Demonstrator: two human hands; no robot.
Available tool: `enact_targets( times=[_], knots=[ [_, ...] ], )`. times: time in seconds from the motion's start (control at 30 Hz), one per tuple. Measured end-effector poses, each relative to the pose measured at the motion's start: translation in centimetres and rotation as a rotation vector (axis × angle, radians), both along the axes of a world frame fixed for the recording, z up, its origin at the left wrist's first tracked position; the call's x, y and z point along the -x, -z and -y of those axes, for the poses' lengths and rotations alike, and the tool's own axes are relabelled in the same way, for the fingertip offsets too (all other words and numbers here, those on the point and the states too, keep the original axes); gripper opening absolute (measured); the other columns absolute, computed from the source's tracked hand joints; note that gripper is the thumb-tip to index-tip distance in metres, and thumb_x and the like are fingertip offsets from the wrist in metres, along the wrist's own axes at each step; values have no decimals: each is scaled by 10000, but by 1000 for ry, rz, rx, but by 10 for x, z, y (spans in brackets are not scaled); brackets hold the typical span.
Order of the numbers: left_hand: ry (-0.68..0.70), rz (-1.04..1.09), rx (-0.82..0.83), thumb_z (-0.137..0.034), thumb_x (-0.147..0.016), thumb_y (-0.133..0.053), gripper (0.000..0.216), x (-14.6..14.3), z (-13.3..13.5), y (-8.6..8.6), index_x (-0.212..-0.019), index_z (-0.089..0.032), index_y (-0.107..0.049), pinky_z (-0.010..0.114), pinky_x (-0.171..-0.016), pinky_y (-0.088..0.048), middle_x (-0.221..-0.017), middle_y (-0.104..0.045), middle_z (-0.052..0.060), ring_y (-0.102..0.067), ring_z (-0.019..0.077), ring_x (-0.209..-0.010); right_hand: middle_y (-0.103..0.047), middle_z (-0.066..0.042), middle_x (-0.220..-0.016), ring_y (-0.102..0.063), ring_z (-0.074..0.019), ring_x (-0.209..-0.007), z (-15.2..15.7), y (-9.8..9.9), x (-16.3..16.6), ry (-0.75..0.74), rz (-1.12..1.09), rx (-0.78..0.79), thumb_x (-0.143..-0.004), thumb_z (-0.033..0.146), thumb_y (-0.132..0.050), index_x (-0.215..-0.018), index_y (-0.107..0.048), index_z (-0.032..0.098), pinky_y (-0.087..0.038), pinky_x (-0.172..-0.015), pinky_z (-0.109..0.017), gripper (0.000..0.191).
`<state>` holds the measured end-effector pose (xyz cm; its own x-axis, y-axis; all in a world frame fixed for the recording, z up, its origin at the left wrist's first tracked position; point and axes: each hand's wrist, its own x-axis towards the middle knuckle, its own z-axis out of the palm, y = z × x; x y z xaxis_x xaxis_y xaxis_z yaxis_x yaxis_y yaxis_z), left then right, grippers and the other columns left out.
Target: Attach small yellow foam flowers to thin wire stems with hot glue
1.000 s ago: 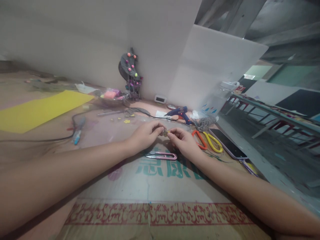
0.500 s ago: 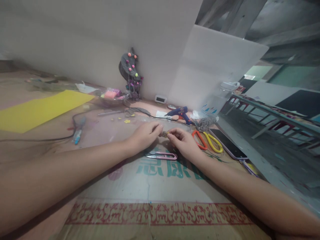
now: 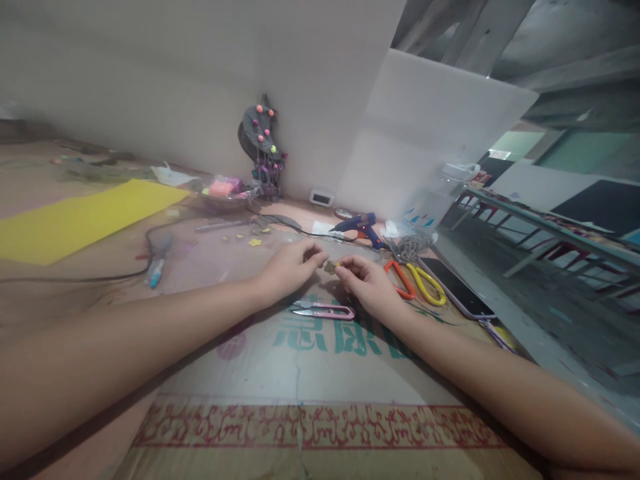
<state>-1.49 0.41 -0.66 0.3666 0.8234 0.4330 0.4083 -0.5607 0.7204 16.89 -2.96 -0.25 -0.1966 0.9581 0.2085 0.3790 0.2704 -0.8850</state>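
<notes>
Between the thumb and fingertips of my right hand (image 3: 370, 283) is a small greyish-yellow piece (image 3: 331, 267), too small to make out its kind. My left hand (image 3: 293, 270) is just to its left, thumb and fingers drawn together in a pinch, with a narrow gap to the piece. Whether anything is in that pinch cannot be seen. Below both hands, pink-handled thread snips (image 3: 325, 311) lie on the printed cardboard (image 3: 240, 380).
Right of my right hand lie scissors with orange and yellow handles (image 3: 426, 285) and a phone (image 3: 455, 288). Behind are a blue glue gun (image 3: 357, 225), its cord, and a decorated grey moon shape (image 3: 260, 133). Yellow sheet (image 3: 90, 220) and pen (image 3: 159, 263) lie left.
My left hand's fingertips have come slightly away from the small piece, which shows more now. My right hand has stayed in about the same place.
</notes>
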Motion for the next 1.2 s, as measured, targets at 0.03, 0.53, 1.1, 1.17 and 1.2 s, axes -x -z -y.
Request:
enact_targets(
  times=[0.03,0.53,1.1,1.17,1.2],
  knots=[
    [8,-17,-1,-341,-908,-442,261,0,0,-1,-770,-169,-580,279,-648,-399,-746,-625,7,-565,164,-724,-494,50,-582,-451,-100,-491,0,0,0,1,0,1,-807,440,-607,-875,-582,187,-347,-464,-230,263],
    [54,-73,-6,-388,-921,-405,346,-2,8,-7,-698,-164,-543,257,-566,-327,-642,-550,-8,-500,142,-629,-521,34,-641,-462,-99,-527,-2,2,-2,-13,54,-31,-826,443,-584,-893,-587,175,-357,-491,-231,276],
    [5,5,-32,-287,-885,-479,186,-2,2,-2,-881,-183,-634,290,-727,-429,-870,-681,25,-604,179,-820,-501,52,-609,-455,-91,-494,-1,2,-1,-13,11,-6,-820,443,-590,-897,-571,184,-345,-466,-221,271],
    [8,27,-23,-290,-873,-501,170,-2,2,-1,-896,-186,-632,288,-734,-437,-886,-682,24,-606,176,-820,-497,53,-602,-455,-92,-493,-1,1,0,-11,18,-8,-821,443,-587,-893,-572,183,-344,-465,-222,270],
    [10,33,-18,-298,-870,-508,167,-1,2,0,-895,-187,-629,287,-735,-439,-883,-680,22,-606,175,-815,-496,53,-600,-454,-92,-494,0,1,0,-11,21,-10,-820,442,-587,-892,-571,182,-344,-464,-221,270]
  ],
)
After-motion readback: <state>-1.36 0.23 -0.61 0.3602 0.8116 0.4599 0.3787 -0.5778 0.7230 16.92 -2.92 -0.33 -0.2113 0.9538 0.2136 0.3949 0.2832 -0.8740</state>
